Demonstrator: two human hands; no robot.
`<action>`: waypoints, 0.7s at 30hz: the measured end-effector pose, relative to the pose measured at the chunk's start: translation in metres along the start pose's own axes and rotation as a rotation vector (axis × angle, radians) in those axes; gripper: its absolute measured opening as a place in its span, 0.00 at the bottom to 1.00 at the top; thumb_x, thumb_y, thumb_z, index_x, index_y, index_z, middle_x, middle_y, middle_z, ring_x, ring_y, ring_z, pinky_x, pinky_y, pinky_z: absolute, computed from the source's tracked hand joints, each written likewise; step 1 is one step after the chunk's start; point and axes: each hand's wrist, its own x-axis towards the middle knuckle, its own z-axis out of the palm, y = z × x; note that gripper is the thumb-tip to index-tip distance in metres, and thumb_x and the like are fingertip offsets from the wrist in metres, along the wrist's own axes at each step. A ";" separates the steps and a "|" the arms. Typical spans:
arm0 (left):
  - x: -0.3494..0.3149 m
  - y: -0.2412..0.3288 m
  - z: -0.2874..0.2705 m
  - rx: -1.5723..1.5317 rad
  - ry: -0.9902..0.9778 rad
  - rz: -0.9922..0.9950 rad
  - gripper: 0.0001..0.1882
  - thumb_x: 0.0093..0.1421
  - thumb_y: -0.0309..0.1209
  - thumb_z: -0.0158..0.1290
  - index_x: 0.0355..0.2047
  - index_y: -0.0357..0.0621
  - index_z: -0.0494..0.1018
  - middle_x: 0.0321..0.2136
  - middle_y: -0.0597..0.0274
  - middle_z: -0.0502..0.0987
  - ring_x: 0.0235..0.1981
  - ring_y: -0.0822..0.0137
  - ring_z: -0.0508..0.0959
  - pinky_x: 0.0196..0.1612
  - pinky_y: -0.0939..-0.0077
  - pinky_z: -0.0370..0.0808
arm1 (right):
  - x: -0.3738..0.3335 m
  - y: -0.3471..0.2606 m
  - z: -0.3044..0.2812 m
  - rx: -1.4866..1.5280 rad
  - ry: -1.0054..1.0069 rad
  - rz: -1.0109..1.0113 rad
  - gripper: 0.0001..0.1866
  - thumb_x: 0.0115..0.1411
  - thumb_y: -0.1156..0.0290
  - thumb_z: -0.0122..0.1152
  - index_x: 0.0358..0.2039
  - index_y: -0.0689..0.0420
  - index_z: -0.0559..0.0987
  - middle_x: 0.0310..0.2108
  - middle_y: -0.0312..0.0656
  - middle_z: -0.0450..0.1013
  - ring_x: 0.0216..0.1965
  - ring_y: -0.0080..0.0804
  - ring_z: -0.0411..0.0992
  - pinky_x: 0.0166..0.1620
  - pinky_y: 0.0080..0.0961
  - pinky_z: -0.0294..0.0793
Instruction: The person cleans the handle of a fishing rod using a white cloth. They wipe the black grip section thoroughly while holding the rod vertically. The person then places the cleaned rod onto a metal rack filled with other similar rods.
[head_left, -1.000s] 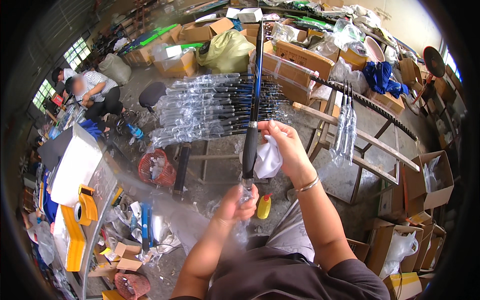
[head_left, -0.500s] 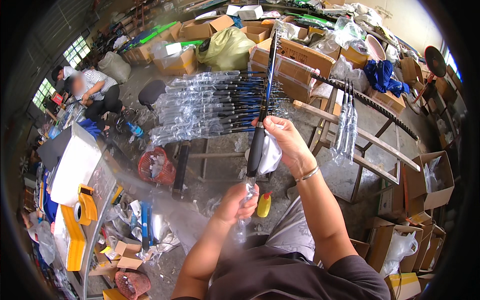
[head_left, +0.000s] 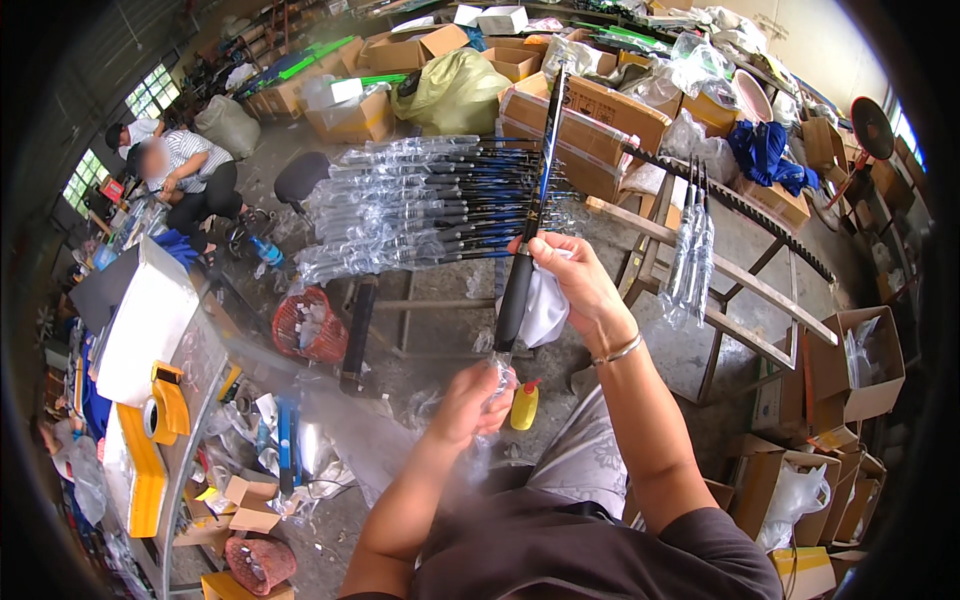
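A dark fishing rod with a blue section (head_left: pixel 545 165) stands nearly upright before me, its black grip (head_left: pixel 513 305) toward my body. My right hand (head_left: pixel 570 285) is closed round the rod just above the grip, with a white cloth (head_left: pixel 544 308) bunched under the fingers. Lower down, my left hand (head_left: pixel 470 405) is closed round the rod's butt end and the clear plastic bag on it. Beyond the rod, several similar rods (head_left: pixel 400 205) with plastic-wrapped grips lie side by side on a rack.
More wrapped rods (head_left: pixel 690 260) rest on a wooden-topped frame (head_left: pixel 770 290) at the right. A yellow bottle (head_left: pixel 525 405) and a red basket (head_left: pixel 310 328) stand below. Left is a cluttered table (head_left: pixel 190 450) with yellow tape pieces. Cardboard boxes (head_left: pixel 850 370) line the right; another person (head_left: pixel 195 165) crouches far left.
The rod's upper end has tilted slightly to the right. Both hands keep their grip in nearly the same places, and the view has shifted a little.
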 end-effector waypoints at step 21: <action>-0.007 -0.001 -0.004 -0.013 0.008 0.040 0.17 0.66 0.45 0.45 0.38 0.42 0.67 0.16 0.71 0.61 0.10 0.82 0.55 0.12 0.86 0.52 | -0.019 -0.013 0.015 -0.824 0.207 -0.662 0.10 0.47 0.80 0.66 0.33 0.61 0.78 0.31 0.39 0.76 0.35 0.28 0.74 0.40 0.22 0.72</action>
